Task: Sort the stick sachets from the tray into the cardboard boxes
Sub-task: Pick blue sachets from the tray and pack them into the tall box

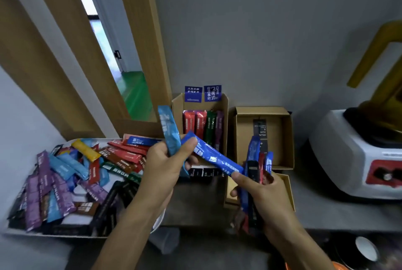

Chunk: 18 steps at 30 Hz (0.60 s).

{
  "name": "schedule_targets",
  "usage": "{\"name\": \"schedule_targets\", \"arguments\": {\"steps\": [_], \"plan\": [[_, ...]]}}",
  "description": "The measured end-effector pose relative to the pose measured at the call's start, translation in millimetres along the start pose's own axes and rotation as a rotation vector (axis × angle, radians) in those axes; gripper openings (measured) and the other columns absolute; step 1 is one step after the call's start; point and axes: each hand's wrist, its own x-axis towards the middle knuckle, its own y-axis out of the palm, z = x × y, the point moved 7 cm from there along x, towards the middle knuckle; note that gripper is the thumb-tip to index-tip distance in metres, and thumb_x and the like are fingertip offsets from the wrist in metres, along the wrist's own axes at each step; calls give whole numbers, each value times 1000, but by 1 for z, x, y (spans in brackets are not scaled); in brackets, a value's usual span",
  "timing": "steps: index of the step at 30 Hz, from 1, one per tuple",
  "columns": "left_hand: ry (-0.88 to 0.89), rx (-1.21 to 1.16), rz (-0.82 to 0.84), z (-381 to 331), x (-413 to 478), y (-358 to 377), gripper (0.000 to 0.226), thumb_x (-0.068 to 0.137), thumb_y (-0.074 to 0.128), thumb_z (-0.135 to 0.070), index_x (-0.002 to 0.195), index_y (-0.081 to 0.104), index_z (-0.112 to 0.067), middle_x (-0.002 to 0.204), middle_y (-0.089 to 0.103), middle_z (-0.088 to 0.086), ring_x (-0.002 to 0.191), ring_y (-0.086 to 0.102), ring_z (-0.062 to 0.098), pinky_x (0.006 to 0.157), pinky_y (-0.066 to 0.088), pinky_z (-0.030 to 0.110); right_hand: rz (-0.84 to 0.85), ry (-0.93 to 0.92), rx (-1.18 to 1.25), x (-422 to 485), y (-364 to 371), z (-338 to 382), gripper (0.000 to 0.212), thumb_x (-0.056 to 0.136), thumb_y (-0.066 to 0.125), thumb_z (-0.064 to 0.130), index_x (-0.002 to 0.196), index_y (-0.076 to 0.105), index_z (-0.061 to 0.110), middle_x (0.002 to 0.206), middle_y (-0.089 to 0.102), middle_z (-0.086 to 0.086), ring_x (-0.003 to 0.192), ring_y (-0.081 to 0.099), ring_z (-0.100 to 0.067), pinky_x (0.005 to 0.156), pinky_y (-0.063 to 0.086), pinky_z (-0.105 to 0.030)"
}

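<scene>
A white tray (71, 234) at the left holds a heap of several stick sachets in purple, blue, red, brown, black and yellow. My left hand (165, 165) grips a light blue sachet (168, 130) and the upper end of a dark blue sachet (214, 156). My right hand (261, 195) holds a bundle of sachets (253, 167), dark blue, black and red, and its index finger touches the dark blue sachet's lower end. Behind stand two cardboard boxes: the left box (225, 117) holds upright red, green and purple sachets, the right box (241, 135) holds a black sachet.
A white blender base (348, 156) with a yellow jug stands at the right on the grey counter. A wooden door frame (134, 52) rises behind the tray. A small cardboard lid (289, 189) lies under my right hand. A white cup (365, 248) sits at the bottom right.
</scene>
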Motion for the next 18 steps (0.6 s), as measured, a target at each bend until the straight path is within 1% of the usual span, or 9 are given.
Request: {"name": "schedule_targets", "arguments": {"steps": [3, 9, 10, 11, 13, 14, 15, 17, 18], "plan": [[28, 97, -65, -1, 1, -1, 17, 90, 70, -20, 85, 73, -4, 64, 65, 9, 59, 57, 15, 62, 46, 30, 24, 34, 13, 0, -5, -1, 28, 82, 76, 22, 107, 63, 19, 69, 71, -5, 58, 68, -14, 56, 54, -28], [-83, 9, -114, 9, -1, 4, 12, 92, 68, -20, 91, 71, -9, 60, 60, 1, 57, 56, 10, 63, 44, 29, 37, 94, 170, 6, -12, -1, 36, 84, 73, 22, 118, 61, 14, 68, 66, -8, 58, 63, -16, 56, 51, -30], [-68, 63, -116, 8, -1, 1, 11, 92, 69, -21, 93, 71, -11, 62, 62, 1, 58, 57, 9, 63, 44, 29, 29, 73, 165, 8, -14, 1, 36, 85, 72, 22, 118, 61, 14, 68, 67, -8, 59, 63, -16, 57, 52, -30], [-6, 192, -127, 3, 0, -4, 9, 91, 70, -22, 96, 71, -14, 68, 65, -1, 59, 58, 7, 63, 45, 28, 14, 42, 148, 9, -17, 4, 35, 85, 73, 23, 117, 61, 15, 69, 67, -8, 60, 64, -16, 57, 52, -31], [236, 569, -148, -22, -3, -10, 11, 89, 73, -23, 99, 68, -21, 85, 64, -6, 71, 61, 4, 63, 46, 19, -9, -31, 78, 12, -23, 13, 35, 85, 73, 23, 116, 61, 14, 71, 68, -6, 62, 66, -17, 56, 53, -31], [351, 696, -88, -33, -6, -5, 14, 87, 74, -25, 99, 68, -24, 90, 62, -9, 78, 60, 2, 64, 46, 14, -5, -61, 34, 12, -24, 17, 35, 85, 74, 22, 115, 61, 13, 71, 69, -5, 62, 66, -17, 55, 54, -30], [403, 763, 31, -37, -8, 6, 17, 86, 75, -27, 101, 67, -27, 92, 60, -12, 82, 59, 1, 66, 45, 11, 12, -82, -9, 13, -24, 21, 35, 84, 74, 22, 114, 61, 13, 70, 69, -4, 61, 67, -17, 54, 55, -29], [408, 886, 272, -29, -10, 28, 20, 86, 76, -30, 105, 70, -29, 91, 56, -15, 83, 56, 0, 66, 43, 11, 73, -109, -78, 14, -19, 25, 35, 82, 75, 23, 113, 62, 13, 71, 71, -4, 60, 67, -17, 52, 56, -27], [411, 972, 341, -22, -10, 38, 21, 87, 75, -32, 107, 70, -30, 91, 54, -15, 83, 55, 0, 66, 42, 13, 101, -118, -100, 14, -16, 26, 36, 80, 75, 24, 112, 62, 13, 72, 72, -4, 60, 67, -16, 52, 56, -25]]}}
